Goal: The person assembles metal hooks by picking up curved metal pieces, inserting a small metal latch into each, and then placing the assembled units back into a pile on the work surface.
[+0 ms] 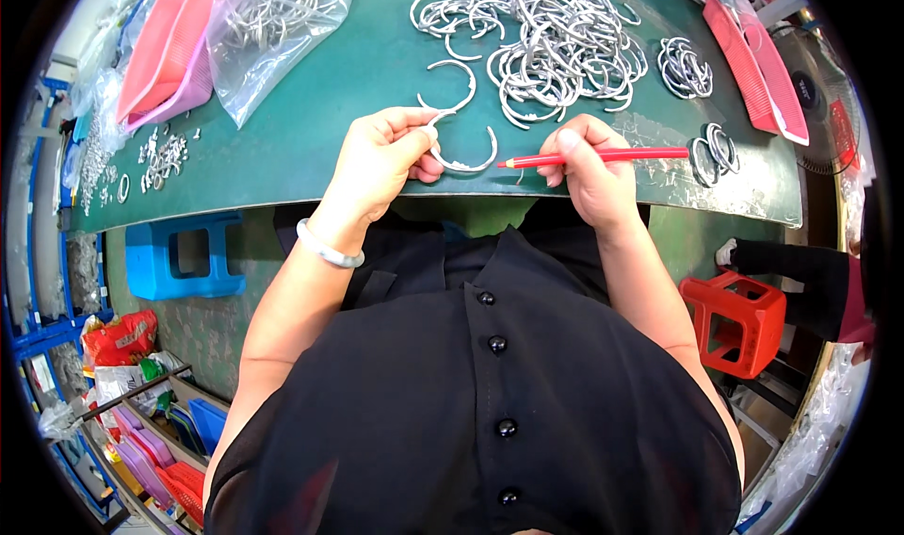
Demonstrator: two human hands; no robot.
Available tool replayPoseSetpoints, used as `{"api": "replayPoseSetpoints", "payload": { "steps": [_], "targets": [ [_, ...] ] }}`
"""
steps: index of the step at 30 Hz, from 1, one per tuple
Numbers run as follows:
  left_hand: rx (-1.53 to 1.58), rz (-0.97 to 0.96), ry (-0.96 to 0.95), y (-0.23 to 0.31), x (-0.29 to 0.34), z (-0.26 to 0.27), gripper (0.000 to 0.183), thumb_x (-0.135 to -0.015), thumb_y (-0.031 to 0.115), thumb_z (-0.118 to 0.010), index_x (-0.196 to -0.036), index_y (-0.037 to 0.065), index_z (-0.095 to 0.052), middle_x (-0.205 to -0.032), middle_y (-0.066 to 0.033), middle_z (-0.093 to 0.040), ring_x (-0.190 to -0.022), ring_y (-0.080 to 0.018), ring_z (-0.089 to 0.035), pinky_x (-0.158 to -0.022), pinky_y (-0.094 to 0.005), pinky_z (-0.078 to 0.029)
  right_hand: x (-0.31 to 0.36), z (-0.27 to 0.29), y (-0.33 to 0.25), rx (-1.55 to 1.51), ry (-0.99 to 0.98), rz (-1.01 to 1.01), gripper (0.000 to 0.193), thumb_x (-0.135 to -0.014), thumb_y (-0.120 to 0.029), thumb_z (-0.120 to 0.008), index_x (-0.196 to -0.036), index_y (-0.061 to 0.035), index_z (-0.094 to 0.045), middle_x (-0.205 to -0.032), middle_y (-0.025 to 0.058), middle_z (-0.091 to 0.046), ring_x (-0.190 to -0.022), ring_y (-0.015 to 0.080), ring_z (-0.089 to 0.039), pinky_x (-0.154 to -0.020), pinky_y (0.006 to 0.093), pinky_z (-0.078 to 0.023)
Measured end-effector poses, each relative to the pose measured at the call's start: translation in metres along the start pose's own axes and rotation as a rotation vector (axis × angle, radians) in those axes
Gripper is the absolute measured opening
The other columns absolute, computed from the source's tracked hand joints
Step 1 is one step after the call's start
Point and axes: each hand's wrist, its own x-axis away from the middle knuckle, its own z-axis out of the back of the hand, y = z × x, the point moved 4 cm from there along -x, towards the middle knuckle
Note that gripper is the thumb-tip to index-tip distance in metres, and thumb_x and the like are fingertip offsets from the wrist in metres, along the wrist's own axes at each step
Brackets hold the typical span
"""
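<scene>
Between the thumb and fingers of my left hand [391,149] is an open metal cuff bangle [492,149], held just above the table's near edge. My right hand [591,170] grips a red pencil [645,154], its tip pointing left toward the bangle and a small gap away from it. Another C-shaped bangle [468,81] lies on the table just beyond my left fingers. A large heap of silver bangles [565,40] sits farther back. To the right are a smaller pile of bangles [685,68] and a few more bangles [716,154] near the edge.
The green table [377,73] also bears a clear plastic bag of metal pieces [273,36], pink baskets [174,45] at left, small metal bits [162,158] and a pink basket [753,69] at right. Below stand a blue stool [184,257] and a red stool [736,323], near another person's leg [782,262].
</scene>
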Motion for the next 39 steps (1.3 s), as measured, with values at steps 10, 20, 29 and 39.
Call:
{"api": "replayPoseSetpoints", "payload": {
  "steps": [10,20,29,39],
  "targets": [
    [0.16,-0.218,-0.028,0.017,0.009,-0.004,0.024,-0.084,0.004,-0.051,-0.106,-0.003,-0.053,-0.076,-0.0057,-0.058,-0.06,-0.0102,-0.056,-0.058,-0.0226,-0.049,-0.009,0.001,-0.016,-0.364,-0.091,0.018,0.051,-0.093,-0.036,-0.027,-0.066,0.0,-0.05,-0.077,0.0185,-0.056,-0.067,0.0224,-0.052,-0.066,0.0329,-0.045],
    [0.191,-0.28,-0.082,0.042,0.022,-0.018,0.024,-0.084,0.006,-0.053,-0.105,-0.005,-0.052,-0.075,-0.0075,-0.058,-0.062,-0.0126,-0.058,-0.058,-0.0235,-0.049,-0.011,-0.029,-0.04,-0.088,-0.053,-0.244,0.015,-0.084,-0.015,-0.055,-0.075,-0.0021,-0.054,-0.064,0.0038,-0.055,-0.04,0.0044,-0.042,-0.037,0.0166,-0.029],
    [0.226,-0.232,-0.094,0.041,0.024,-0.019,0.026,-0.084,0.007,-0.053,-0.107,-0.005,-0.051,-0.075,-0.0074,-0.058,-0.061,-0.0122,-0.059,-0.057,-0.0232,-0.049,-0.01,-0.031,-0.038,-0.106,-0.07,-0.276,0.012,-0.082,-0.012,-0.057,-0.074,-0.0035,-0.055,-0.061,0.0036,-0.055,-0.04,0.0047,-0.043,-0.035,0.0167,-0.029],
    [0.292,-0.16,-0.117,0.043,0.024,-0.02,0.024,-0.085,0.009,-0.052,-0.106,-0.001,-0.052,-0.076,-0.0052,-0.058,-0.06,-0.0095,-0.056,-0.056,-0.023,-0.05,-0.012,-0.031,-0.039,-0.12,-0.055,-0.292,0.013,-0.081,-0.012,-0.057,-0.072,-0.0022,-0.056,-0.059,0.0046,-0.055,-0.039,0.0059,-0.043,-0.034,0.0176,-0.029]
  ]
}}
